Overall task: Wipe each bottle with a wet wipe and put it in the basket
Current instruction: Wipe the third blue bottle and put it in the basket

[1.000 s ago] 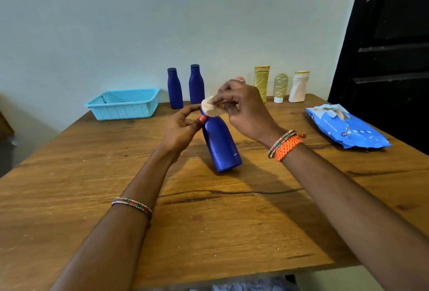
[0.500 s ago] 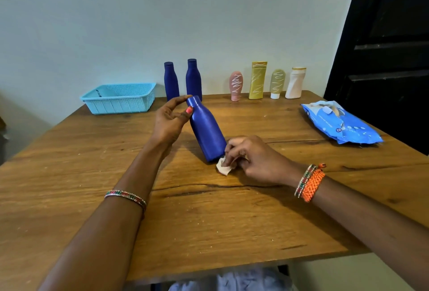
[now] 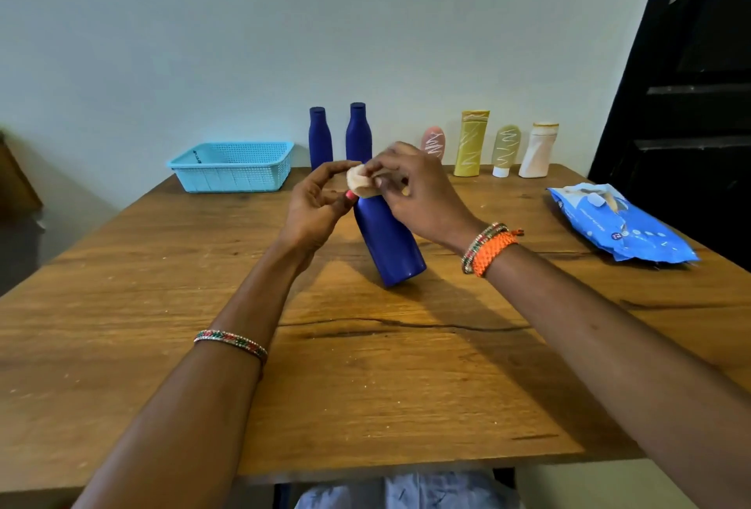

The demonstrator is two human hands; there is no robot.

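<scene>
Blue bottle (image 3: 386,240) tilted on table (image 3: 365,386), right hand (image 3: 418,191) fingers pinching wipe (image 3: 359,183), left hand (image 3: 321,203) fingers curled at neck

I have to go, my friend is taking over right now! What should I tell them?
Left hand steadies the neck of the tilted blue bottle. Right hand pinches the wet wipe against its top.
Six more bottles stand along the wall.
The basket sits at the far left; no bottles show in it.
Left: finish this wipe, put the bottle in the basket, then do the rest.
</scene>
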